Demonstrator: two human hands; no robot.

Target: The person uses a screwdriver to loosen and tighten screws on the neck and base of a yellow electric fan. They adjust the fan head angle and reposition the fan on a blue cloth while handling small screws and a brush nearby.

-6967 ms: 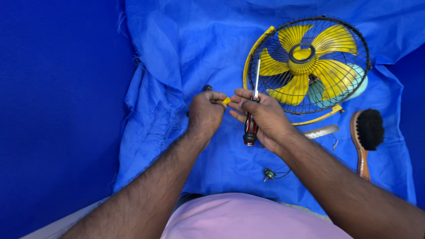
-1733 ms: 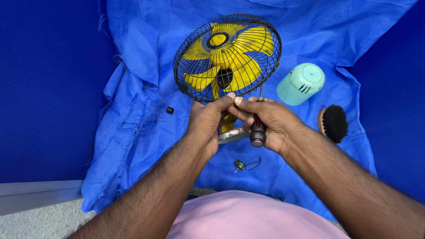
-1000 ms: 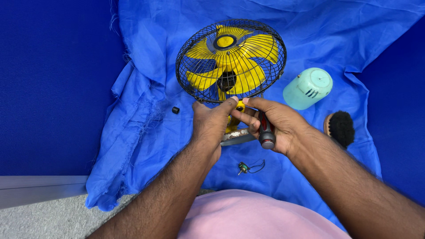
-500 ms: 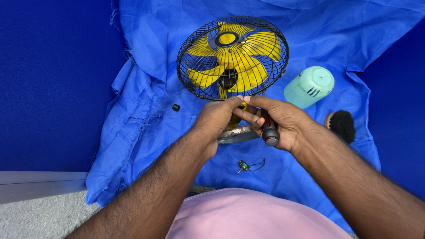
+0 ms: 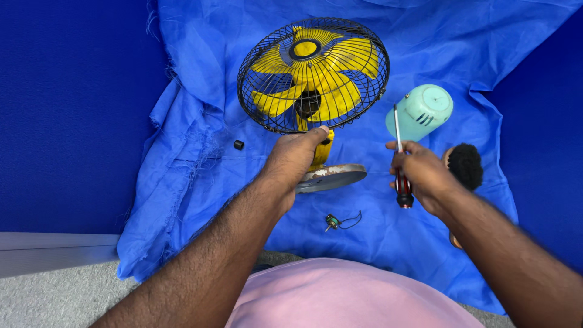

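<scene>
A small fan with yellow blades inside a black wire cage [image 5: 313,73] lies on a blue cloth [image 5: 182,164], its round metal base [image 5: 331,178] tilted toward me. My left hand [image 5: 294,161] grips the yellow stem just above that base. Off to the right, my right hand [image 5: 419,173] holds a screwdriver [image 5: 399,155] with a red and black handle, shaft pointing up, apart from the fan.
A mint-green plastic cover [image 5: 420,112] lies right of the cage. A wooden brush with black bristles [image 5: 464,165] sits behind my right hand. A small black cap [image 5: 238,144] lies left of the fan, a small wired part [image 5: 340,221] below the base.
My right hand has pulled the screwdriver away from the fan stem toward the right and turned its shaft upward. My left hand keeps hold of the stem.
</scene>
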